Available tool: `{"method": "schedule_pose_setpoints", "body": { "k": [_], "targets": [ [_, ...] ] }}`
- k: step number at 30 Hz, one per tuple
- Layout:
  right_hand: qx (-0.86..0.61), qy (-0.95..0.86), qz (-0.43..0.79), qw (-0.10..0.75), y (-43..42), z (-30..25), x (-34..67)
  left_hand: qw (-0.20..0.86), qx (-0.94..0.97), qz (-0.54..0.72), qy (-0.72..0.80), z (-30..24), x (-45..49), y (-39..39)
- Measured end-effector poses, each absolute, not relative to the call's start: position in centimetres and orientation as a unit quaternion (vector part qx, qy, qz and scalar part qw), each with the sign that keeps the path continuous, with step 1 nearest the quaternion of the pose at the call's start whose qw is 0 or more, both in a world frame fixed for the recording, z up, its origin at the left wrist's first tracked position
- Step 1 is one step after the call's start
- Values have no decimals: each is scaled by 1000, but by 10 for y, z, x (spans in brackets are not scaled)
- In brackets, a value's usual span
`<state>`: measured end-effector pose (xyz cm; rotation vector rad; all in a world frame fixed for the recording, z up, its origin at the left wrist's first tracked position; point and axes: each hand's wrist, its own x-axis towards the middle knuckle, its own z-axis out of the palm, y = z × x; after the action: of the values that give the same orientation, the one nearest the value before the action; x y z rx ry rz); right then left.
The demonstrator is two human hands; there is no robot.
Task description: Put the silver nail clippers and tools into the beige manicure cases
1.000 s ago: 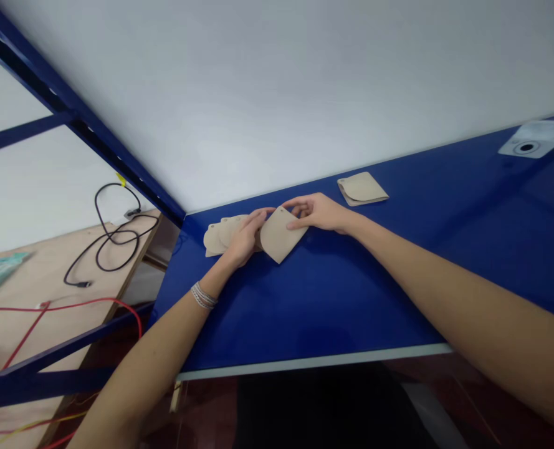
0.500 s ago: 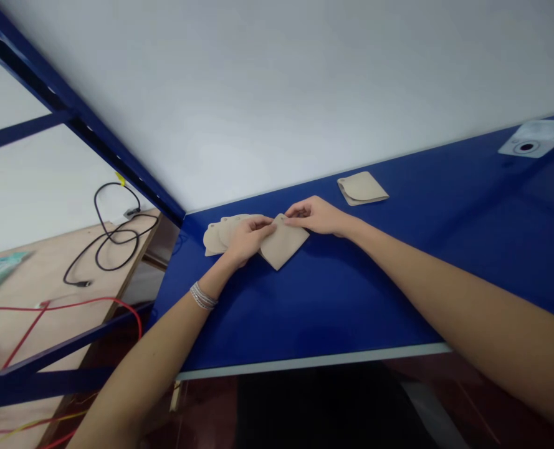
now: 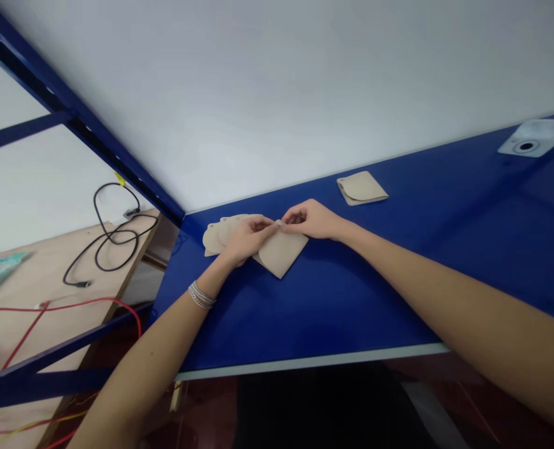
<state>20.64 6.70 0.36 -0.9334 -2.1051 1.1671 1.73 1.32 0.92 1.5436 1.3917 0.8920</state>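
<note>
A beige folded pouch [image 3: 282, 252] with a rounded flap lies tilted on the blue table [image 3: 314, 312], its far corner pinched by both hands. My left hand [image 3: 250, 238] is closed, thumb and fingertips on the pouch's upper left edge. From the other side my right hand [image 3: 311, 219] pinches the same flap tip with thumb and forefinger. Under and beyond the left hand, several similar beige pouches [image 3: 214, 237] overlap in a fanned row, partly hidden. One more folded pouch [image 3: 363, 188] rests apart, farther back to the right of my right hand.
A white wall [image 3: 305, 93] borders the table's back edge. At the far right lies a white card-like item [image 3: 533, 138] with a dark round mark, beside something green. On the left, a blue metal frame [image 3: 62, 115] stands by a wooden surface [image 3: 38, 280] with a black cable [image 3: 103, 240].
The pinched pouch has turned slightly and its near corner has shifted a little toward me. My right hand has moved slightly left and down, still at the flap tip.
</note>
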Motion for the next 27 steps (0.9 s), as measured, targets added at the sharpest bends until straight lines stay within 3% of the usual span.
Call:
{"method": "schedule_pose_setpoints", "body": {
  "k": [27],
  "targets": [
    [-341,-795,420,275,65,5,206,379,660,351,546,6,16,14]
  ]
}}
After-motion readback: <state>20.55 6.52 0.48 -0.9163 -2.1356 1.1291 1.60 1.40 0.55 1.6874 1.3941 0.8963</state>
